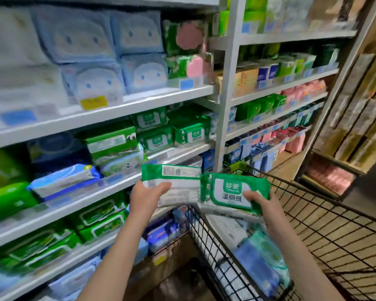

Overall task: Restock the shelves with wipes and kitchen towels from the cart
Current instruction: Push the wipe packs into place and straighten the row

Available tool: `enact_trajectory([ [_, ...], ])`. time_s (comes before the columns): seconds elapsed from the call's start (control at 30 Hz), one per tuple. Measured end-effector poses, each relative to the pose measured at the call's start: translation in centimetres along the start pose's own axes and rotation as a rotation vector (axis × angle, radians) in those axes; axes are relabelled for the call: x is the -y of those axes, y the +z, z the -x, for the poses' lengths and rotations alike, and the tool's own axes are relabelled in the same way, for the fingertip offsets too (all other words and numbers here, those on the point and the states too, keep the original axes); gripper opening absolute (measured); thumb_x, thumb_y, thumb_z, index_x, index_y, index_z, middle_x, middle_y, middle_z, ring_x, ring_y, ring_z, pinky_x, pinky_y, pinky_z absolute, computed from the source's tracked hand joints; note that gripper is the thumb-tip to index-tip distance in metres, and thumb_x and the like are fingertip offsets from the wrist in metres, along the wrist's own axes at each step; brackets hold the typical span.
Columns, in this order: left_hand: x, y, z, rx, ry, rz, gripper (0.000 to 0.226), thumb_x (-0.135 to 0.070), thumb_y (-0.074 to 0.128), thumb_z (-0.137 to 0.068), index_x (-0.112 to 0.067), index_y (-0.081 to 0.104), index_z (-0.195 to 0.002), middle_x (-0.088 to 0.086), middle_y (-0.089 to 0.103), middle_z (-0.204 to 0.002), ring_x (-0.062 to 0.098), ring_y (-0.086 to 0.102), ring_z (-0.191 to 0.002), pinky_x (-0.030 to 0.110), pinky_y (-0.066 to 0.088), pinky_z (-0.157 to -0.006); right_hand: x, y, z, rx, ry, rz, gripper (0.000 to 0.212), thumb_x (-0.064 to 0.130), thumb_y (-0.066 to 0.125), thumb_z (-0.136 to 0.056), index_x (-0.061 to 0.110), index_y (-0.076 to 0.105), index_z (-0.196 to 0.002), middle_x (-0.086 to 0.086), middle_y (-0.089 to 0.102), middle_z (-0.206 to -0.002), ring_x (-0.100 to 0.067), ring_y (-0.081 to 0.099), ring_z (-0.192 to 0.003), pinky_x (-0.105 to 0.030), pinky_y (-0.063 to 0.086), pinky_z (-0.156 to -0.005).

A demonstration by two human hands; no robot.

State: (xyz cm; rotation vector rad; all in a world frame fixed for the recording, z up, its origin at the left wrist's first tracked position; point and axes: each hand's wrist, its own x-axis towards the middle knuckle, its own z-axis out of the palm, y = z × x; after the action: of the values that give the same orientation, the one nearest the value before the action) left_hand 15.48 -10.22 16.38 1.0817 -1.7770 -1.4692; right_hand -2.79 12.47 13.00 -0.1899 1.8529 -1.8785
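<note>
The green and white plastic wipes pack (232,192), front side up, bears "珍爱" at the top of its white label, with "湿厕纸" in large green characters below. A white soft pack (226,211) just beneath it shows "80" at its edge. The reversed green and white pack (174,181) carries a barcode; its small print is illegible. The blue shelf tags (186,84) are too blurred to read.
</note>
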Motion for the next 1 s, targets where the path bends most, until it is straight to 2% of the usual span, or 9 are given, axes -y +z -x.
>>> enact_trajectory([
  [0.17,-0.1,-5.8,-1.5,-0.117,0.022,0.084,0.049,-0.034,0.081,-0.069,-0.015,0.061,-0.110,0.000,0.068,-0.101,0.021,0.064,-0.093,0.034,0.048,-0.076,2.1,5.9,-1.1,0.128,-0.042,-0.010,0.043,0.012,0.076,-0.075,0.008,0.055,-0.112,-0.011,0.069,-0.104,-0.025,0.070,-0.086,-0.023,0.056,-0.059],
  [0.27,0.2,-7.6,-1.9,-0.179,0.039,0.103,0.065,-0.044,0.080,-0.061,-0.018,0.058,-0.116,-0.002,0.066,-0.108,0.020,0.063,-0.098,0.040,0.050,-0.085,2.9,8.2,-2.4,0.204,-0.101,0.054,0.048,0.017,0.079,-0.072,0.011,0.056,-0.114,-0.010,0.068,-0.108,-0.026,0.068,-0.093,-0.031,0.058,-0.072],
  [0.43,0.4,-9.1,-3.0,-0.261,0.100,0.117,0.050,-0.035,0.079,-0.070,-0.020,0.062,-0.114,-0.004,0.069,-0.105,0.016,0.064,-0.097,0.034,0.048,-0.080,4.7,11.1,-5.9,0.268,-0.181,0.122,0.035,0.019,0.080,-0.072,0.019,0.059,-0.099,-0.005,0.067,-0.102,-0.023,0.065,-0.094,-0.033,0.053,-0.081],
  [0.63,0.9,-9.8,-5.0,-0.409,0.151,0.176,0.048,-0.037,0.078,-0.070,-0.025,0.058,-0.112,-0.005,0.066,-0.110,0.020,0.060,-0.105,0.040,0.045,-0.091,6.8,14.2,-11.5,0.383,-0.268,0.058,0.045,0.008,0.077,-0.075,0.016,0.055,-0.113,-0.002,0.066,-0.104,-0.015,0.065,-0.088,-0.022,0.054,-0.056],
  [0.7,1.0,-10.2,-5.4,-0.443,0.175,0.197,0.039,-0.030,0.078,-0.076,-0.028,0.056,-0.108,-0.007,0.064,-0.109,0.021,0.058,-0.108,0.038,0.043,-0.092,7.6,15.2,-13.7,0.413,-0.279,0.058,0.047,0.010,0.081,-0.070,0.022,0.056,-0.109,-0.002,0.067,-0.108,-0.018,0.067,-0.093,-0.033,0.059,-0.066],
  [0.77,0.9,-10.4,-5.5,-0.460,0.189,0.196,0.054,-0.040,0.079,-0.067,-0.025,0.057,-0.114,-0.006,0.065,-0.113,0.020,0.059,-0.109,0.041,0.044,-0.097,8.4,16.6,-15.8,0.444,-0.324,0.118,0.052,0.016,0.087,-0.064,0.027,0.056,-0.105,0.001,0.068,-0.110,-0.018,0.066,-0.099,-0.040,0.054,-0.083],
  [0.87,0.6,-10.6,-5.3,-0.491,0.216,0.148,0.073,-0.054,0.074,-0.056,-0.024,0.058,-0.122,-0.005,0.067,-0.116,0.018,0.061,-0.109,0.046,0.046,-0.099,9.5,19.1,-17.9,0.505,-0.416,0.175,0.057,0.009,0.086,-0.065,0.020,0.055,-0.112,0.002,0.068,-0.109,-0.014,0.065,-0.100,-0.031,0.051,-0.085],
  [0.93,0.5,-10.4,-5.1,-0.519,0.237,0.134,0.074,-0.053,0.074,-0.059,-0.024,0.056,-0.125,-0.005,0.066,-0.118,0.018,0.061,-0.110,0.044,0.046,-0.098,9.7,20.8,-18.9,0.559,-0.443,0.194,0.062,0.004,0.084,-0.065,0.016,0.052,-0.117,0.004,0.066,-0.109,-0.011,0.064,-0.100,-0.022,0.050,-0.081],
  [1.0,0.4,-10.1,-5.0,-0.546,0.255,0.129,0.066,-0.043,0.076,-0.067,-0.022,0.055,-0.126,-0.006,0.065,-0.118,0.016,0.060,-0.109,0.037,0.045,-0.093,9.3,22.4,-20.1,0.596,-0.472,0.225,0.071,0.005,0.086,-0.063,0.014,0.049,-0.123,0.002,0.064,-0.113,-0.014,0.063,-0.104,-0.026,0.050,-0.087],
])
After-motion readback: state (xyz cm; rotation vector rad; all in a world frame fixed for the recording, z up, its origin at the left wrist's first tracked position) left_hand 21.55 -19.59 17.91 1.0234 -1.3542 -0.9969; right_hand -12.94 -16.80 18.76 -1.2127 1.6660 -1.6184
